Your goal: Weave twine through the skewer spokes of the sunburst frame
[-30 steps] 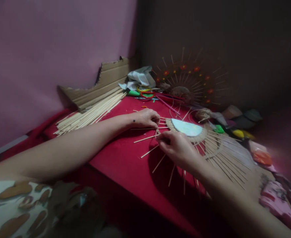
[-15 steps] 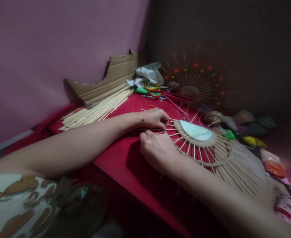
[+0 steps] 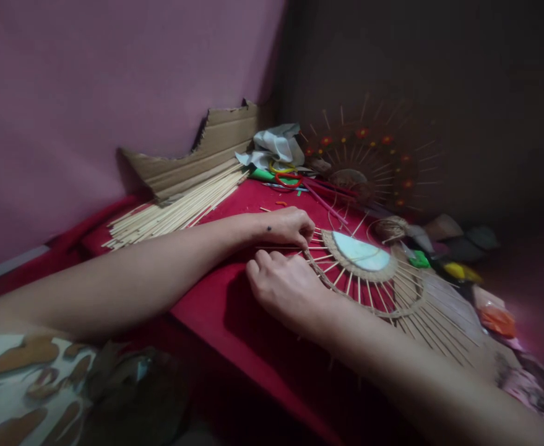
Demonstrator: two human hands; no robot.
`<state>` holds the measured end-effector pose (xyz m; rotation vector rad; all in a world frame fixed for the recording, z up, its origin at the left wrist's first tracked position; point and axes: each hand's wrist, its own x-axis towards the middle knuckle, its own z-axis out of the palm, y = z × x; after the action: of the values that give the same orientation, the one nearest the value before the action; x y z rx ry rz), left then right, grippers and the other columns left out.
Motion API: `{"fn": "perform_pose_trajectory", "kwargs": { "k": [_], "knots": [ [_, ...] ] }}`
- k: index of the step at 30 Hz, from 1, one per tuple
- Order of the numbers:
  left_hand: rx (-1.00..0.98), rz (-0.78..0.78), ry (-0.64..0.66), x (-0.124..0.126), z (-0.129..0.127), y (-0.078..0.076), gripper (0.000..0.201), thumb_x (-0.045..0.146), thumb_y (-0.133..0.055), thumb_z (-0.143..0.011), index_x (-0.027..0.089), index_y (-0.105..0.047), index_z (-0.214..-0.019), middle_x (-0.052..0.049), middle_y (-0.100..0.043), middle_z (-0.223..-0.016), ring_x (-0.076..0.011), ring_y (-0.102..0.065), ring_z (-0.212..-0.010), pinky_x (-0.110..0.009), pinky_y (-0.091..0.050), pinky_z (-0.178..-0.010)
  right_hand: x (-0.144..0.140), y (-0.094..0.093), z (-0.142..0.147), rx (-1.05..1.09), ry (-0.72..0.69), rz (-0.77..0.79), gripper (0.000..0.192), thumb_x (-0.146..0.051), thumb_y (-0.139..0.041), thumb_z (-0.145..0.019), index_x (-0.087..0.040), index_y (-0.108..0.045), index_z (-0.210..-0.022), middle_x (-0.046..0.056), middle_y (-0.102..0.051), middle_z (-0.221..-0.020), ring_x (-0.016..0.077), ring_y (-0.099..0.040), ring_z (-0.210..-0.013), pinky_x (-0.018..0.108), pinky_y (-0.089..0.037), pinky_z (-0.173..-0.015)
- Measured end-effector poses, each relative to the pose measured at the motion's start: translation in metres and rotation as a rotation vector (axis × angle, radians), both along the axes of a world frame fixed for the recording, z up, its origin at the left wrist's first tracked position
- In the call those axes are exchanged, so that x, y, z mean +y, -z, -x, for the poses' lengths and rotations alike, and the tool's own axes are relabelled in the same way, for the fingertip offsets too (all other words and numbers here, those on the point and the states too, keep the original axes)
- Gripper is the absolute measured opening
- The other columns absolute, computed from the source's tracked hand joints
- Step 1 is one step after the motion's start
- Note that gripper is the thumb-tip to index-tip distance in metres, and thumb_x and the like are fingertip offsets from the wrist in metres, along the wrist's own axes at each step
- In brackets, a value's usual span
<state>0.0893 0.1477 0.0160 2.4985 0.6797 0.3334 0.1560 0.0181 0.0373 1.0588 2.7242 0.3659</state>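
Observation:
A half-round piece of thin sticks fans out over the red table, with a pale blue half-disc (image 3: 362, 251) at its centre. Twine (image 3: 374, 310) runs in an arc across the sticks. My left hand (image 3: 294, 226) is pinched at the left end of this arc, on the twine beside a stick. Just below it, my right hand (image 3: 285, 288) is closed with its knuckles up, left of the sticks. Its fingertips are hidden, so what they hold cannot be made out.
A bundle of loose sticks (image 3: 174, 214) lies at the left by torn cardboard (image 3: 207, 139). Red-handled scissors (image 3: 288, 180) and crumpled cloth (image 3: 278, 145) are behind. A flowered stick piece (image 3: 362, 161) leans at the dark wall. A twine ball (image 3: 391, 228) sits at right.
My right hand has drawn a little left, away from my left fingertips. More of the twine arc shows between them. My left hand stays pinched at nearly the same spot.

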Motion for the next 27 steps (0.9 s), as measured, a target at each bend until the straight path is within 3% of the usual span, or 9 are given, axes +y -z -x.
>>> {"fn": "perform_pose_trajectory", "kwargs": {
  "k": [5,8,14,19,23,27],
  "knots": [
    [0.002,0.000,0.000,0.000,0.001,0.000,0.009,0.018,-0.064,-0.071,0.013,-0.069,-0.077,0.000,-0.063,-0.068,-0.0105,-0.052,-0.061,-0.020,-0.035,-0.055,0.003,-0.005,-0.018,-0.086,-0.273,-0.050,0.028,-0.014,-0.029,-0.096,-0.015,-0.057,-0.098,0.010,-0.059,-0.089,0.0203,-0.059,-0.072,0.029,-0.041,-0.050],
    [-0.001,-0.007,0.006,0.001,0.002,0.000,0.009,0.016,-0.063,-0.071,0.014,-0.068,-0.077,0.001,-0.063,-0.068,-0.0098,-0.051,-0.059,-0.020,-0.034,-0.054,0.006,-0.009,-0.033,-0.081,-0.357,-0.078,0.032,-0.014,-0.028,-0.097,-0.017,-0.059,-0.089,0.008,-0.060,-0.089,0.0172,-0.056,-0.069,0.028,-0.036,-0.050],
    [-0.011,-0.029,0.035,0.007,-0.001,0.004,0.011,0.023,-0.067,-0.070,0.014,-0.069,-0.076,0.000,-0.063,-0.068,-0.0102,-0.051,-0.061,-0.021,-0.033,-0.056,-0.001,-0.008,-0.067,0.093,-0.240,-0.157,0.026,-0.014,-0.037,-0.093,-0.017,-0.059,-0.078,0.004,-0.060,-0.076,0.0130,-0.047,-0.060,0.028,-0.027,-0.051],
    [-0.034,-0.037,0.058,0.011,-0.001,0.008,0.010,0.023,-0.067,-0.070,0.014,-0.069,-0.075,0.000,-0.063,-0.067,-0.0105,-0.051,-0.062,-0.023,-0.033,-0.059,-0.011,0.000,-0.096,0.302,-0.017,-0.244,0.019,-0.017,-0.047,-0.087,-0.016,-0.062,-0.074,0.002,-0.063,-0.068,0.0123,-0.051,-0.058,0.027,-0.027,-0.053],
    [0.002,-0.016,0.032,0.008,-0.001,0.004,0.011,0.023,-0.067,-0.072,0.014,-0.069,-0.077,0.000,-0.063,-0.068,-0.0109,-0.051,-0.063,-0.023,-0.034,-0.061,-0.018,0.005,-0.111,0.363,0.178,-0.309,0.019,-0.019,-0.050,-0.089,-0.017,-0.066,-0.080,0.001,-0.066,-0.066,0.0113,-0.054,-0.055,0.026,-0.025,-0.051],
    [0.056,0.002,-0.014,0.001,-0.001,-0.004,0.009,0.021,-0.067,-0.070,0.014,-0.069,-0.076,-0.001,-0.065,-0.071,-0.0110,-0.053,-0.065,-0.023,-0.034,-0.061,-0.026,0.012,-0.123,0.372,0.282,-0.314,0.018,-0.024,-0.054,-0.087,-0.019,-0.067,-0.076,0.001,-0.067,-0.064,0.0127,-0.056,-0.054,0.025,-0.026,-0.051]
  ]
}}
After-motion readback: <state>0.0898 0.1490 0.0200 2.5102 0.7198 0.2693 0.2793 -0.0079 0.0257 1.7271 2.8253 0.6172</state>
